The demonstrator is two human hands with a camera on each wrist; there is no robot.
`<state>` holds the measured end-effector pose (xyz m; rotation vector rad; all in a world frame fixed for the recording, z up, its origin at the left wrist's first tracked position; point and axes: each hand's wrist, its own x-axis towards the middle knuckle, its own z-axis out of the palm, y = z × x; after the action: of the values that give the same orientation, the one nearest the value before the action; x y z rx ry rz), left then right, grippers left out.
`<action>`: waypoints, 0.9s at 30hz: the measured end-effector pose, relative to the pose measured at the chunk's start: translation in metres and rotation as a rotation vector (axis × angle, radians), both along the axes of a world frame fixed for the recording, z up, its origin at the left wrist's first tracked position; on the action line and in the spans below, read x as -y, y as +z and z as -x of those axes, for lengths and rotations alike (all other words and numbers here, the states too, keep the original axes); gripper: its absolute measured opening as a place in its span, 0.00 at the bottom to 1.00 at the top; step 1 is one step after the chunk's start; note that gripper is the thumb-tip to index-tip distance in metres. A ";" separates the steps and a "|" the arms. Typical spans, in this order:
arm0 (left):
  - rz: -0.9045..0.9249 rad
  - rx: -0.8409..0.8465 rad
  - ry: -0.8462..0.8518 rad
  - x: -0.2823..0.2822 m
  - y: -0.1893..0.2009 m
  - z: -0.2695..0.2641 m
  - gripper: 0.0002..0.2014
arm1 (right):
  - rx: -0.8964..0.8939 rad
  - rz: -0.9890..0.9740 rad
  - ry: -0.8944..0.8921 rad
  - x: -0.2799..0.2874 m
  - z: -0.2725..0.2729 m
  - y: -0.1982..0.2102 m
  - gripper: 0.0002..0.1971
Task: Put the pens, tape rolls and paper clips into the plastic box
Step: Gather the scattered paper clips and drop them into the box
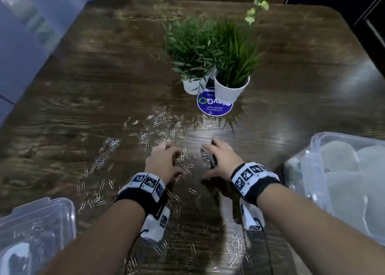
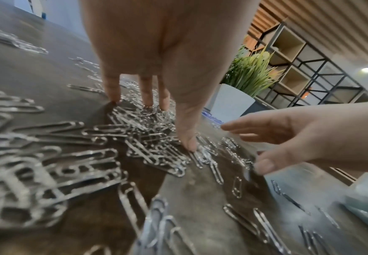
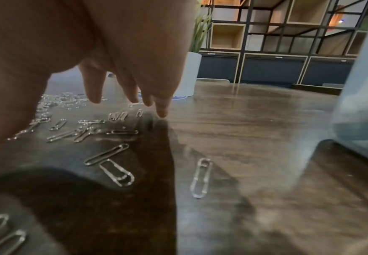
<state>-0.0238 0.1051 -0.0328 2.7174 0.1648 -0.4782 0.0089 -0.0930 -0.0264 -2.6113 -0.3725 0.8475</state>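
Left hand: fingers curved down, tips planted on a small heap of paper clips, thumb pressed at the heap's near side. Clawed over the heap; whether any clip is lifted off the table I cannot tell.

Right hand: just beside the left, fingers straight and slightly spread, pointing down toward the wood. Little fingertip at or just above the surface, contact not clear. Nothing held. From the left wrist view, thumb and forefinger stand apart, reaching toward the heap from its right.

Paper clips: silver, scattered loose over the near half of the table. Densest patch just beyond the left hand toward the centre; a long trail runs toward the near left corner; more lie under both forearms at the near edge. A few singles near the right hand.

Plastic box: clear, at the right edge, near the right forearm. Pale contents, blurred, not identifiable. A second clear container sits at the near left corner with some clips seen through it.

Centre of table, beyond the hands: two white pots of green plants, the nearer one standing on a round blue sticker.

Both wrists wear black bands with printed square markers.
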 end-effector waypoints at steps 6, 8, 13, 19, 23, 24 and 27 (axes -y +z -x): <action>0.036 0.036 -0.030 -0.001 -0.011 -0.009 0.16 | 0.118 0.029 -0.002 -0.015 -0.006 -0.011 0.24; 0.036 0.022 -0.037 -0.002 -0.014 -0.012 0.11 | 0.122 -0.006 -0.080 -0.016 -0.003 -0.016 0.15; 0.060 0.017 -0.038 -0.001 -0.021 -0.017 0.16 | 0.091 -0.032 -0.165 -0.017 0.006 -0.019 0.13; 0.043 0.047 0.010 0.004 -0.015 -0.015 0.15 | 0.120 -0.018 -0.200 -0.020 0.011 -0.010 0.11; -0.015 0.048 -0.051 0.006 -0.009 -0.012 0.08 | 0.103 0.006 -0.235 -0.022 0.012 -0.006 0.12; -0.025 0.043 -0.061 0.006 -0.009 -0.012 0.07 | 0.097 0.012 -0.244 -0.022 0.013 -0.006 0.13; -0.035 0.041 -0.084 0.007 -0.007 -0.011 0.06 | 0.073 0.034 -0.221 -0.022 0.015 -0.003 0.13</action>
<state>-0.0129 0.0985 -0.0399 2.7746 0.0487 -0.4462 -0.0063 -0.0711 -0.0296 -2.6574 -0.0858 0.6917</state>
